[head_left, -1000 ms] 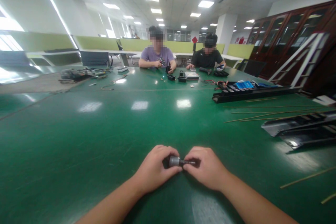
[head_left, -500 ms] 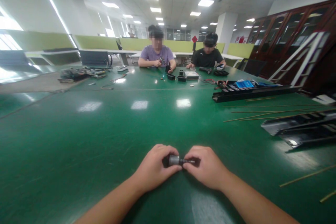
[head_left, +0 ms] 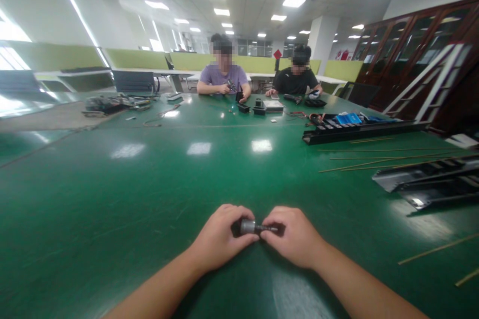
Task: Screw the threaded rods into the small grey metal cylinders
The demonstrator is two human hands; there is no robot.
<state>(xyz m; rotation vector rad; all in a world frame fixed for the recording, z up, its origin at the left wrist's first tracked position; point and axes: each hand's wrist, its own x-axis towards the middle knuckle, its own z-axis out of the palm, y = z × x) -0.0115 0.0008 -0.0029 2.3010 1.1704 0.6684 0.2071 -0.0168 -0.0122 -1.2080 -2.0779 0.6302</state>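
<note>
Between my hands, low in the head view, is a small grey metal cylinder [head_left: 247, 227] with a thin dark stepped shaft [head_left: 264, 228], much like a small motor. It lies sideways, close to the green tabletop. My left hand [head_left: 220, 234] is curled round the cylinder end, thumb below and fingers above. At the shaft end, my right hand [head_left: 294, 235] is closed in a pinch, thumb and forefinger at the shaft. The cylinder's left end and the fingertips behind the part are hidden.
Black metal channels [head_left: 434, 184] and thin brass-coloured rods [head_left: 374, 160] lie on the right of the green table [head_left: 157, 179]. A black rail [head_left: 359, 132] holding parts lies beyond. Two people [head_left: 223, 77] sit across the table, handling tools near small black boxes [head_left: 259, 108].
</note>
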